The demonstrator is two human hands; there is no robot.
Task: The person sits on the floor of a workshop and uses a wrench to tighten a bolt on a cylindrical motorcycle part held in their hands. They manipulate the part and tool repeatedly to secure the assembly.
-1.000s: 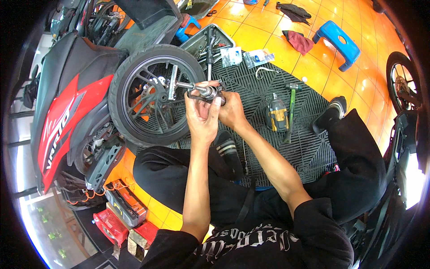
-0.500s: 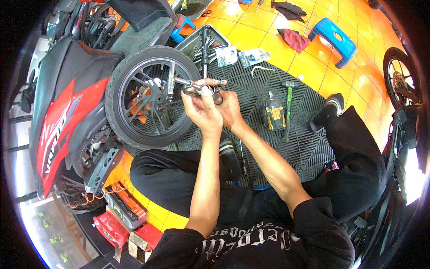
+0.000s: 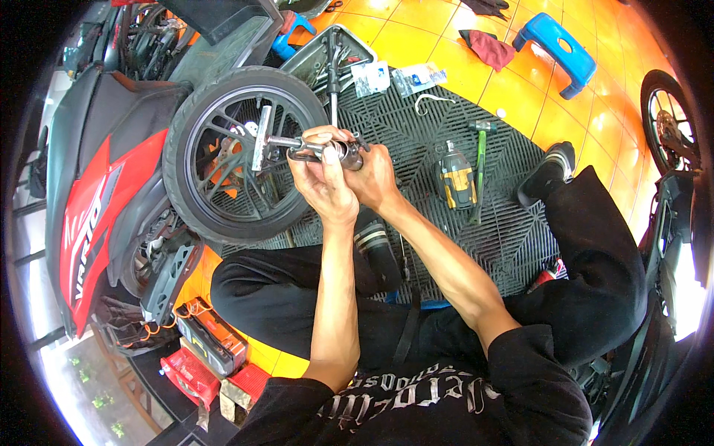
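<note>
My left hand [image 3: 326, 186] and my right hand [image 3: 377, 178] meet over the wheel's right edge, both closed around a dark metal part [image 3: 350, 157] with a round opening. A metal tool [image 3: 262, 139] with a T-shaped end and a threaded shaft juts left from my left fingers, above the spokes. My left thumb lies by the part's round opening, while my right fingers wrap its far side, partly hidden. Behind the hands, a long rod [image 3: 333, 82], black above and bright below, reaches up to the tool tray [image 3: 364, 46]. The black motorcycle wheel [image 3: 178, 175] lies beneath.
A red and black scooter [image 3: 123, 178] stands left. On the black slatted mat [image 3: 416, 141] lie a yellow-black power tool [image 3: 455, 181] and a green-handled hammer [image 3: 481, 152]. A blue stool [image 3: 558, 48] stands far right; an orange case [image 3: 212, 338] sits near left.
Both hands and the metal tool have shifted slightly left in the picture, still gripping the part. The whole surroundings have also shifted a little as the view moved.
</note>
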